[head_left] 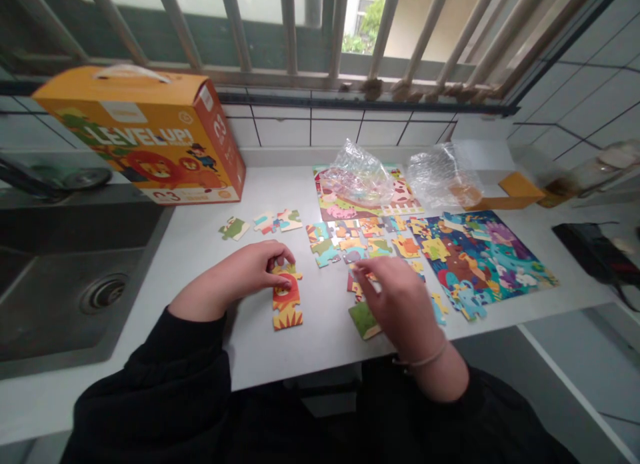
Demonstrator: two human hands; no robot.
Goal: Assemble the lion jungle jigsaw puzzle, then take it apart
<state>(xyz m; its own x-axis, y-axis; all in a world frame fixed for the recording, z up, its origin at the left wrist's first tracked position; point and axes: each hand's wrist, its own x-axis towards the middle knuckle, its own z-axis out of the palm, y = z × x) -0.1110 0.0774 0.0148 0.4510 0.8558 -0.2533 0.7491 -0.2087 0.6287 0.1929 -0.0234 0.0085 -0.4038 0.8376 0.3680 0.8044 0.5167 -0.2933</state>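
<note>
A short upright strip of joined jigsaw pieces lies on the white counter, with a red-maned lion and yellow grass on it. My left hand rests at its upper part, thumb and curled fingers closed on the puzzle piece there. To the right, my right hand is over a group of loose puzzle pieces, its fingers drawn together. Whatever lies between those fingertips is hidden. Below that hand sits a green puzzle piece, partly covered. Two small groups of loose pieces, one a green piece, lie beyond my left hand.
An orange puzzle box stands at the back left beside a sink. A pink farm picture lies under crumpled clear plastic. Bubble wrap and a dark blue animal picture are to the right.
</note>
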